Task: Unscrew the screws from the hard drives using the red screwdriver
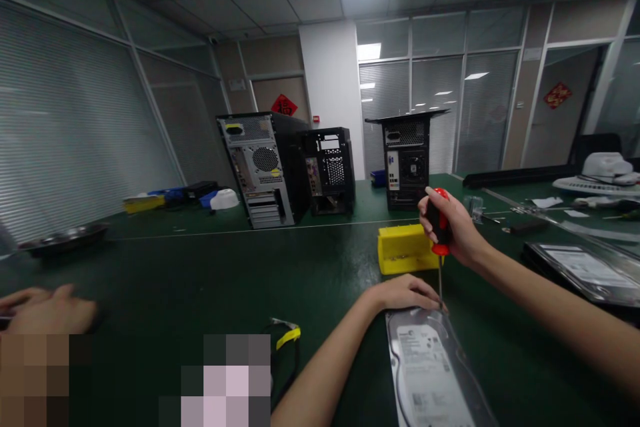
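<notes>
A silver hard drive [435,373] with a white label lies on the green table in front of me. My left hand [405,292] rests across its far end, fingers bent around that edge and close to the screwdriver's tip. Above it, my right hand [457,227] grips a screwdriver [440,220] with a red and black handle. The screwdriver stands nearly upright, its shaft reaching down to the drive's far right corner. The screw itself is too small to make out. Just behind my hands is a yellow bin [405,250].
Computer cases [265,173] stand across the table's back, with another case [407,160] behind the bin. Another drive [585,270] lies at the right. A co-worker's hand [55,310] is at the left edge. A metal tray [65,239] and a yellow-and-black strap [289,337] also lie there.
</notes>
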Tool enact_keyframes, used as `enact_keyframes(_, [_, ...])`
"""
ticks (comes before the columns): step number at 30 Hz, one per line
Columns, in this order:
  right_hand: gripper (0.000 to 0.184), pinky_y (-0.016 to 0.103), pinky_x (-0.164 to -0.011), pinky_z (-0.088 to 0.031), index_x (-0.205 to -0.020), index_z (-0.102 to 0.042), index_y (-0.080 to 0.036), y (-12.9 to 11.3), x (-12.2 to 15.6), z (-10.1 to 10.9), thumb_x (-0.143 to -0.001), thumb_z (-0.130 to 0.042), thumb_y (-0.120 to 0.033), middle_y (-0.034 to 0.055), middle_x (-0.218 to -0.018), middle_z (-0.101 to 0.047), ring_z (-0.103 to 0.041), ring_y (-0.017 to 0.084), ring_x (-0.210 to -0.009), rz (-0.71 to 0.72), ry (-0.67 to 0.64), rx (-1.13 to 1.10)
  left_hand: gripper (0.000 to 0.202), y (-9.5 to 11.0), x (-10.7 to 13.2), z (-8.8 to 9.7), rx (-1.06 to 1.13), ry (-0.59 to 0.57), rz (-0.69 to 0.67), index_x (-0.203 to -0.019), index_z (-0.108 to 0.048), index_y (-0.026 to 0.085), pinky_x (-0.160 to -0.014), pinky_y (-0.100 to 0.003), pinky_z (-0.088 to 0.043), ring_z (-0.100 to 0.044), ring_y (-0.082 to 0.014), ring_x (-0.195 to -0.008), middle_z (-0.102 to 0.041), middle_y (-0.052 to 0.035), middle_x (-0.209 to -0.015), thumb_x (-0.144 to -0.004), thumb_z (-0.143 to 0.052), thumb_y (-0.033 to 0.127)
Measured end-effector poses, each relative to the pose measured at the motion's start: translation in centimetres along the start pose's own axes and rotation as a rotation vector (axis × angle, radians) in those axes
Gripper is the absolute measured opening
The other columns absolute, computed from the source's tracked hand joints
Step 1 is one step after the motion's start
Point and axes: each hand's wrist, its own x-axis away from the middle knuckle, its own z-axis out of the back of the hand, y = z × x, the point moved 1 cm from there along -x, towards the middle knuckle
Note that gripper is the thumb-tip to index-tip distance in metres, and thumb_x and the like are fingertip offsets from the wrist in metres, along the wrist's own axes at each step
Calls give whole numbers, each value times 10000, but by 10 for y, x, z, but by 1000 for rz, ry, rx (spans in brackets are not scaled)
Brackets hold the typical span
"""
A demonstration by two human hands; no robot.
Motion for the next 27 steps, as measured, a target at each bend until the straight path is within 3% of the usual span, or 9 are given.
enact_keyframes(5, [388, 185, -362, -381, -851, -537, -185, 1, -3, 3, -796, -409, -547, -10, -678, -511, -448, 71, -444, -42, -4, -118, 240, 2, 1, 0, 17, 11, 23, -902, -662, 154, -799, -229, -412, -574, -150, -871, -650, -12, -966, -752, -569, 317])
enact_keyframes(10, [271, 162, -312, -306, -797, -486, -201, 0, 1, -3, -782, -506, -471, -44, -571, -475, -398, 63, -384, 1, 19, -7, 237, 4, 4, 0, 62, -10, -11, -910, -662, 163, -832, -235, -405, -569, -159, -922, -642, -10, -1009, -759, -563, 316])
enact_keyframes(13, [269, 172, -349, -357, -789, -499, -192, 0, 3, -4, -782, -512, -461, -30, -626, -510, -431, 66, -420, 5, 14, -20, 258, 5, 6, 0, 118, -49, -58, -959, -655, 180, -850, -224, -397, -564, -150, -945, -634, 0, -1037, -775, -545, 323])
enact_keyframes(17, [410, 200, -407, -414, -826, -551, -173, 2, 0, -1, -809, -386, -548, -6, -645, -522, -476, 82, -463, -38, 12, -92, 273, 4, 6, -1, 128, -49, -71, -974, -654, 185, -860, -221, -392, -566, -146, -944, -635, 4, -1035, -775, -547, 337])
enact_keyframes(19, [419, 193, -375, -379, -841, -552, -179, 2, -2, 1, -818, -360, -551, -13, -607, -508, -451, 78, -429, -21, 35, -92, 270, 1, 5, -1, 104, -23, -45, -943, -664, 178, -856, -228, -396, -568, -153, -934, -642, 0, -1019, -759, -565, 348])
enact_keyframes(23, [242, 172, -319, -277, -760, -507, -197, 4, -2, 2, -808, -485, -433, -49, -534, -454, -360, 53, -359, 48, 75, -45, 280, -4, 4, 0, 82, 22, -14, -927, -670, 180, -850, -234, -400, -569, -158, -927, -648, -1, -1004, -739, -586, 370])
enact_keyframes(27, [299, 175, -305, -237, -615, -442, -176, 4, -3, 7, -812, -497, -395, -53, -492, -399, -323, 44, -344, 45, 65, -12, 303, -6, 5, 0, 135, -13, -63, -982, -655, 193, -861, -235, -396, -568, -156, -943, -639, 0, -1027, -749, -578, 369])
